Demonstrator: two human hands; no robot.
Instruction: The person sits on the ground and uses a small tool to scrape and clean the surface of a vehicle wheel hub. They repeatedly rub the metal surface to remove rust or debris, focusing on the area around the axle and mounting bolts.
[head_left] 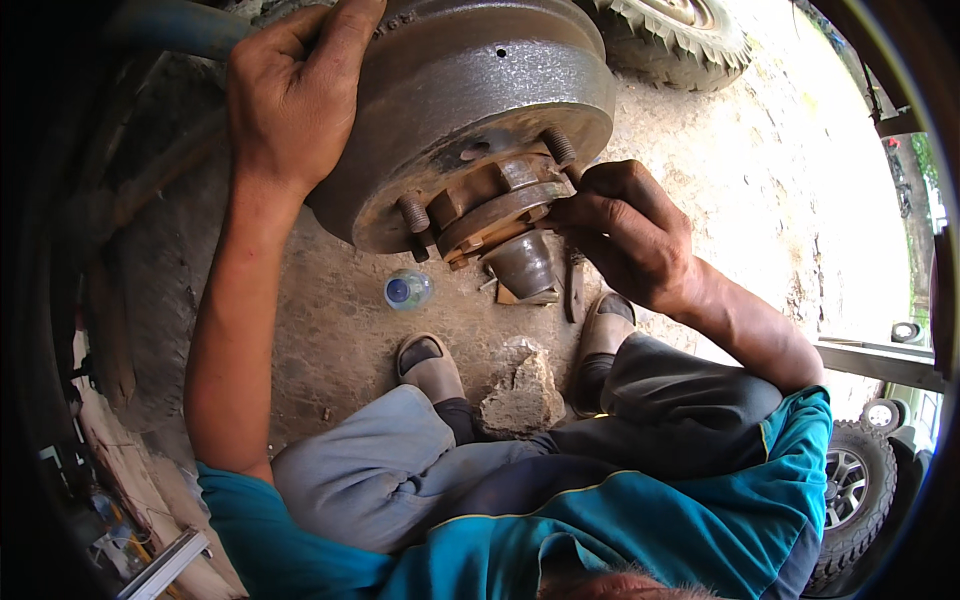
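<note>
A heavy grey brake drum fills the upper middle, with threaded studs standing out of its face. At its centre a round hub flange carries small bolts and a protruding metal cap. My left hand rests closed against the drum's upper left side, its fingertips partly out of sight. At the flange's right edge, my right hand is closed, thumb and fingers pinched together close to a bolt. What sits between those fingers is hidden.
A clear bottle with a blue cap stands on the dirt floor below the drum. A rough stone lies between my sandalled feet. One large tyre is at the top right, and another wheel at the lower right. Planks lie lower left.
</note>
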